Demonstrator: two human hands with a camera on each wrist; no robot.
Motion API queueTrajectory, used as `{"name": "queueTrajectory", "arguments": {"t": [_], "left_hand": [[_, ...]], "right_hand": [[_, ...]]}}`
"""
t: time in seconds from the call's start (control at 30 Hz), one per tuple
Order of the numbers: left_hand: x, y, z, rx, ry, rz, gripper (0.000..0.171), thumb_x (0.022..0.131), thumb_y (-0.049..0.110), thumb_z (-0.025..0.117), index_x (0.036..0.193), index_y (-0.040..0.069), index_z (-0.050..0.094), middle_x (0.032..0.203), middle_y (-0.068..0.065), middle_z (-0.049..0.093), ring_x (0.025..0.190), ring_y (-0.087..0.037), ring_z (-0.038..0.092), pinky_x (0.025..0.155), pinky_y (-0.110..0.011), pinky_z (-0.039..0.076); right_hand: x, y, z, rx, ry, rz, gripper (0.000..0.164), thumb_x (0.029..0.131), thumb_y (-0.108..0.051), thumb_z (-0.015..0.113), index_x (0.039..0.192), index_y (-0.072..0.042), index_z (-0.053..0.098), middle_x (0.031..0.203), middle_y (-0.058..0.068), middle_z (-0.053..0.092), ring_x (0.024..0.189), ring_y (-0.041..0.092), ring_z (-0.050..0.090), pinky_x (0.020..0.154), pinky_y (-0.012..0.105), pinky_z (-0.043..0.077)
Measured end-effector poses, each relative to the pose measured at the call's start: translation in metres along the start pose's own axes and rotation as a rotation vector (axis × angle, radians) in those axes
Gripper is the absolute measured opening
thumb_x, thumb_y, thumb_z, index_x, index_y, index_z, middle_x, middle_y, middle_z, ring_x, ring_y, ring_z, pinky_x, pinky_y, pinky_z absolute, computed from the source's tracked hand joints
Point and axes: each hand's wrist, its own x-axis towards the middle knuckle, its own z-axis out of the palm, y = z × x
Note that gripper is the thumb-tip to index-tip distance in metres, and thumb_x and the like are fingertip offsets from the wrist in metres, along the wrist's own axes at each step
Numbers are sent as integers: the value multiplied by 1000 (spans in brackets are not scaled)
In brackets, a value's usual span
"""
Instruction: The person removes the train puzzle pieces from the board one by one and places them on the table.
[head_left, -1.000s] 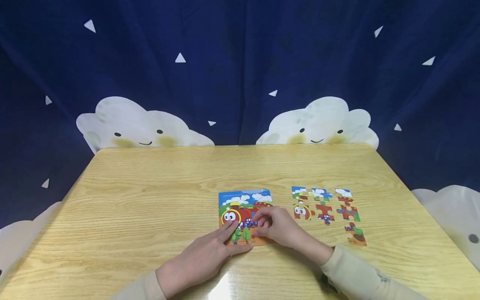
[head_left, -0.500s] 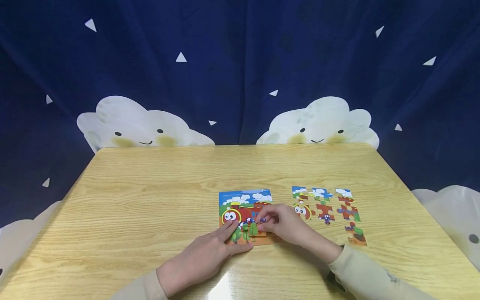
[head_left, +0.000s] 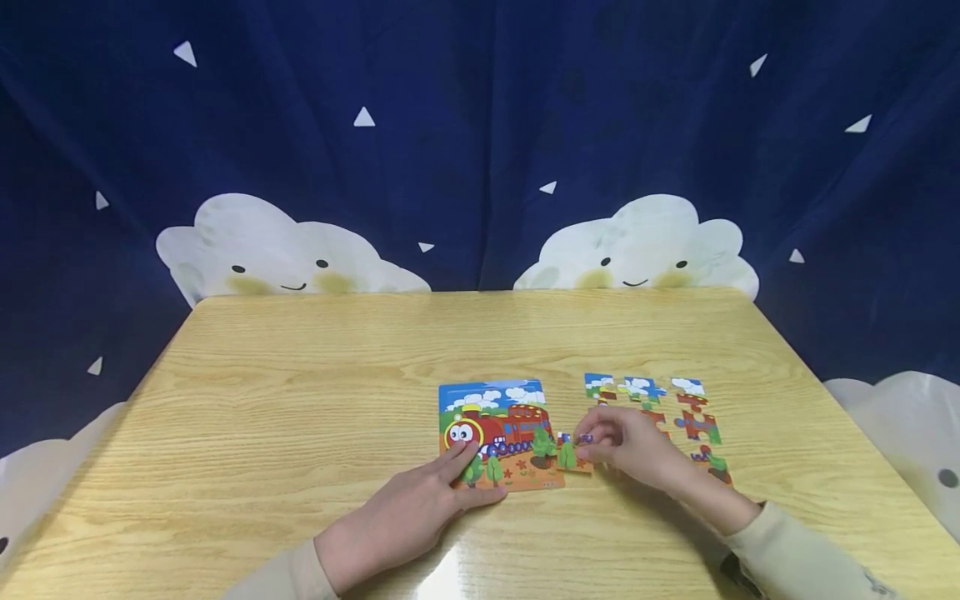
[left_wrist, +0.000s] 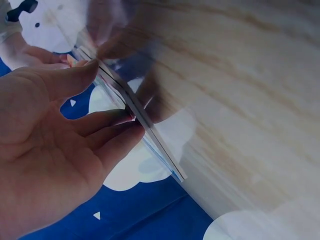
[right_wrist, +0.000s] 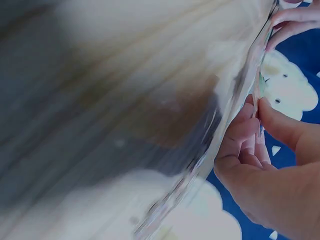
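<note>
A square train picture board [head_left: 517, 429], with a red engine under a blue sky, lies flat on the table. My left hand [head_left: 408, 510] rests on its lower left part, fingers stretched out; the left wrist view shows that hand's thumb and fingertips touching the board [left_wrist: 120, 89], seen edge-on. Just right of the board, my right hand [head_left: 633, 442] pinches a puzzle piece [head_left: 567, 457] with a green tree on orange ground. In the right wrist view the thumb and fingers of the right hand [right_wrist: 280, 155] meet on this thin piece, whose face is mostly hidden.
To the right lie several loose puzzle pieces in rough rows, among them a cloud piece [head_left: 687, 387], a red carriage piece [head_left: 699, 426] and a tree piece [head_left: 720, 472]. My right hand covers some. A dark blue curtain [head_left: 480, 125] hangs behind the wooden table [head_left: 300, 375].
My right hand has moved right with the pinched tree piece, from over the board to beside it, uncovering the board's right side. The left hand has stayed put.
</note>
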Motion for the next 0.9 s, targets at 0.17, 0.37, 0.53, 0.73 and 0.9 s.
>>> {"name": "queueTrajectory", "arguments": {"t": [0.17,0.37,0.53,0.73,0.9], "left_hand": [[1,0,0,-3,-11,-2,51,95,3,59,137,32,60,147,-25,42,135,-38,42,92,-40,51],[0,-1,0,-9,-9,-4,51,94,2,59,136,32,60,147,-25,42,134,-39,42,92,-41,52],[0,-1,0,-25,-22,-17,52,95,3,58,137,33,60,148,-24,41,135,-38,42,92,-41,52],[0,0,-1,-34,-13,-15,51,95,4,59,137,33,60,148,-25,41,134,-39,42,90,-42,53],[0,0,-1,-31,-9,-12,52,94,3,59,137,33,60,148,-24,41,134,-39,42,90,-43,53]], "right_hand": [[-15,14,-22,-9,47,60,27,84,-9,76,101,2,59,74,6,62,58,11,51,52,24,43],[-30,28,-41,-60,109,100,26,84,-7,77,99,2,58,71,5,61,58,12,52,51,25,43],[-38,37,-48,-133,146,116,27,82,-10,79,97,0,59,70,3,60,56,9,50,50,24,41],[-47,43,-54,-247,194,85,29,77,-11,83,95,-1,63,75,2,60,60,6,52,50,24,44],[-51,45,-56,-352,236,68,26,75,-12,85,91,-4,66,75,0,59,63,4,53,53,23,45]]}}
